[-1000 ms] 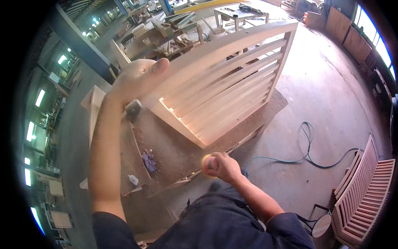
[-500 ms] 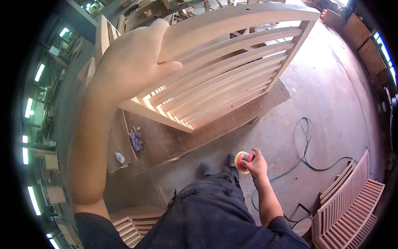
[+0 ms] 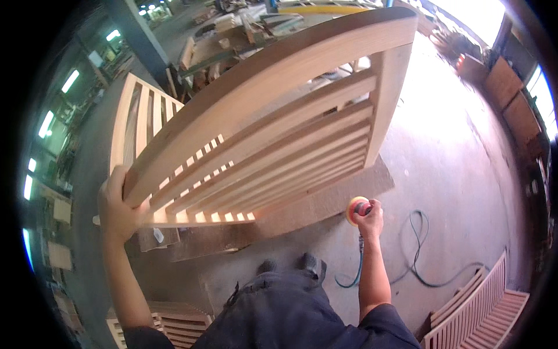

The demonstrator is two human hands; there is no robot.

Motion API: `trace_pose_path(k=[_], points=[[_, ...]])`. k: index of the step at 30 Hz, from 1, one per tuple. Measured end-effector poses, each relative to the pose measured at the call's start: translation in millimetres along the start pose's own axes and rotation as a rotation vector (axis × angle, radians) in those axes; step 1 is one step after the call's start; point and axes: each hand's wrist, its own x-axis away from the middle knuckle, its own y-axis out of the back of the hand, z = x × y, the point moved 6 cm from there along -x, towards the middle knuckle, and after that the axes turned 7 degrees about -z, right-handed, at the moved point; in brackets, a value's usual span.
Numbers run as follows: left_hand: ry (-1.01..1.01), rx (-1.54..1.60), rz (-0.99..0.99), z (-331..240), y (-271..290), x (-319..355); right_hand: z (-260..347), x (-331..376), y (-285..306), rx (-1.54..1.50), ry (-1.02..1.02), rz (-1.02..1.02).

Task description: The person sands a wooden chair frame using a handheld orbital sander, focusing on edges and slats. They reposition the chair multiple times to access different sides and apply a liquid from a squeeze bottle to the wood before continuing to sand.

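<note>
A pale wooden slatted bench (image 3: 279, 72) stands tilted in front of me, its thick curved rail toward my head. My left hand (image 3: 121, 206) grips the rail's left end, with the fingers wrapped around the wood. Low on the right, my right hand (image 3: 372, 220) is closed around a red air sander (image 3: 358, 208) with a round yellow pad. The pad faces left and stands apart from the bench. From the sander, a hose (image 3: 360, 256) hangs down.
The bench rests on a low brown platform (image 3: 379, 177). Green hose (image 3: 416, 244) lies looped on the concrete floor at right. Other slatted benches stand at lower right (image 3: 474, 317) and lower left (image 3: 180, 323). Wood pieces (image 3: 232, 23) are piled beyond the bench.
My left hand has moved down and left along the rail to its end. The bench appears turned and nearer. My right hand has moved slightly forward with the sander.
</note>
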Motion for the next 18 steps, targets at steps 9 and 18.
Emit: trace_pose_path(k=[9, 18], points=[[0.182, 0.101, -0.377, 39, -11, 49, 17, -154, -46, 0.182, 0.272, 0.011], [0.364, 0.106, -0.624, 88, -13, 114, 77, -113, -88, -0.109, 0.712, 0.279]])
